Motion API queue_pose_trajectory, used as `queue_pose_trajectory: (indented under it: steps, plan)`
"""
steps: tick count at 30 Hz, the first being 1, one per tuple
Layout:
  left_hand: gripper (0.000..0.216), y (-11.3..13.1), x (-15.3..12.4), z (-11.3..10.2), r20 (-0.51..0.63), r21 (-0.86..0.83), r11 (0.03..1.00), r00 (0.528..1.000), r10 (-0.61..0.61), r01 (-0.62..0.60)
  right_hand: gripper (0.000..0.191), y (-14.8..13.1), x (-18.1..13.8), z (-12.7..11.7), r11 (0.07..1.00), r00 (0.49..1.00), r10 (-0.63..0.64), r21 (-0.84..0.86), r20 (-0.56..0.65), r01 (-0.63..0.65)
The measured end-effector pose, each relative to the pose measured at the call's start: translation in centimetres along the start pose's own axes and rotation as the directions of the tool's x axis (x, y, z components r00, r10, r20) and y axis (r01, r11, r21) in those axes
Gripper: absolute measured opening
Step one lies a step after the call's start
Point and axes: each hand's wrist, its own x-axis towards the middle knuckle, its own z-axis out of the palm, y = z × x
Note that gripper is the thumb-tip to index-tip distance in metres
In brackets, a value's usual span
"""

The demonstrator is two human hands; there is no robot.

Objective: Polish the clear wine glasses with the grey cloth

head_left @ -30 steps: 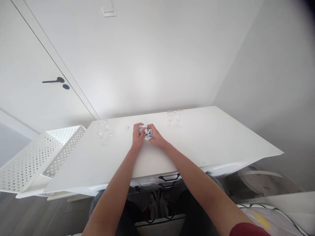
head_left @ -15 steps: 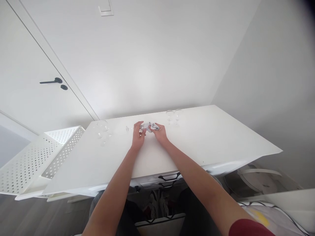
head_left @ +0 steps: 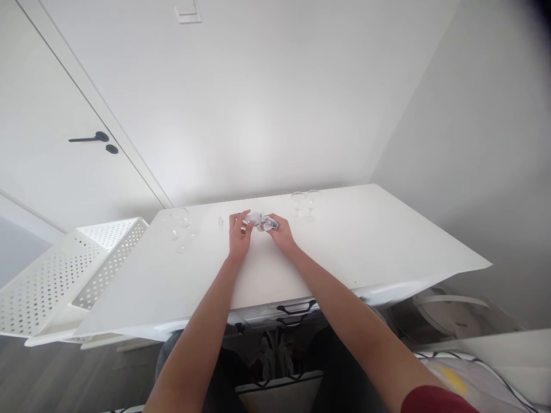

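In the head view, the left hand is curled around a glass over the middle of the white cabinet. The glass lies on its side in the grip, its foot pointing left and its bowl between the hands. Whether it touches the top cannot be told. The right hand is clamped on a crumpled cloth, pressed to the bowl's right end and seemingly tucked partly into its mouth.

To work the cloth well, I would support the bowl with the left hand rather than twist against the thin stem, turn glass and cloth gently against each other, and keep the foot off the top.

As for containers, the cloth is all that seems to be in the held bowl. Two upright glasses stand far right of the hands; more glassware stands to the left, its number hard to tell. No contents can be made out in either group. The drawer at the near side looks closed, its inside hidden; the perforated rack stands left of the cabinet.
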Motion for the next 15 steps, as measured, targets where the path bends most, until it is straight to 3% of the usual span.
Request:
queue_pose_trajectory:
  steps: [4,8,15]
  plan:
    - [0.04,0.1,-0.2,0.2,0.036,0.031,0.999,0.999,0.022,-0.023,0.012,0.3,0.2,-0.1,0.997,0.999,0.047,0.068,-0.01,-0.046]
    - [0.04,0.1,-0.2,0.3,0.024,0.039,0.999,0.999,0.031,-0.032,0.011,0.0,0.1,-0.2,0.999,0.999,0.03,0.03,0.021,-0.031]
    - [0.039,0.2,-0.1,0.1,-0.077,0.048,0.999,0.997,-0.017,0.02,0.048,-0.9,-0.8,0.1,0.999,0.978,-0.048,0.016,0.202,0.046]
